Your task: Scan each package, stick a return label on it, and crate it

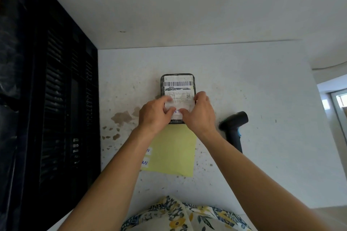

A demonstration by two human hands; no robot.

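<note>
While the package (178,88) is lying flat on the white table (244,155), both hands are working at its near end. It is a small dark rectangular parcel with rounded corners, and a white shipping slip is covering most of its top face. A barcode strip is running across the far end of that slip, with smudged print and a small square code below it. Its long axis is running away from the person, and the barcode end is pointing toward the far wall.

A white label (177,111) with purple lettering is lying across the near part of the package. The left hand (155,114) is pinching the label's left edge with curled fingers; the right hand (200,112) is pinching its right edge likewise.

Just nearer than the package, a yellow sheet (174,152) is carrying two more labels at its left edge. A black scanner (233,129) is resting to the right. A black crate (56,99) is standing at the left.
</note>
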